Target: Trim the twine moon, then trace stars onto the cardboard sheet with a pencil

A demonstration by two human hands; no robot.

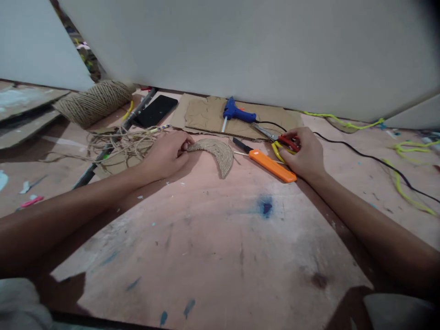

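A crescent covered in rows of twine (220, 153) lies on the pinkish tabletop, and my left hand (168, 153) pinches its left tip. My right hand (307, 153) is closed on the handles of a pair of scissors (263, 131), one handle red and the other yellow. The scissor blades point up and left, onto the cardboard. Just left of my right hand rests an orange utility knife (271, 166) with a dark front end. A thin pale stick (241, 153) lies partly behind the knife.
A blue glue gun (237, 112) rests on cardboard (202, 112), its black cord (364, 158) trailing right. Loose twine (120, 144), a twine spool (96, 103) and a black phone (158, 110) are on the left. Yellow-green cord (400, 183) lies right. A pale panel (240, 50) stands behind.
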